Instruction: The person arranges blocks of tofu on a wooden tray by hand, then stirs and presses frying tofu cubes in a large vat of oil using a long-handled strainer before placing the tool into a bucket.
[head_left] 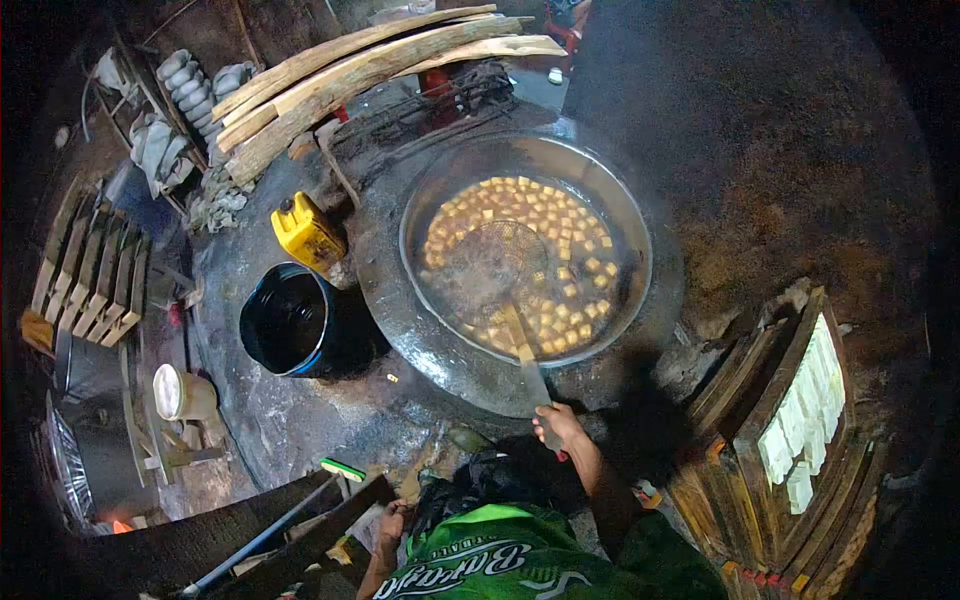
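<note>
My right hand (561, 427) is wrapped round the long flat handle of a wire-mesh skimmer (524, 350). The skimmer's round mesh head lies at the left and middle of a wide metal pan (640, 290), among many golden cubes (540, 205) in dark, bubbling liquid. Below the pan, at the lower left of my body, hangs my left hand (393, 522), its fingers curled; anything inside them is too small to tell. A green-edged tool head (343, 469) on a blue pole is near it.
Left of the pan are a black bucket (285, 330) and a yellow jerrycan (308, 232). Long split logs (350, 85) lie behind. A wooden frame with white slabs (810, 410) stands at the right. A white tub (185, 392) and stacked wooden racks (95, 265) are at the left.
</note>
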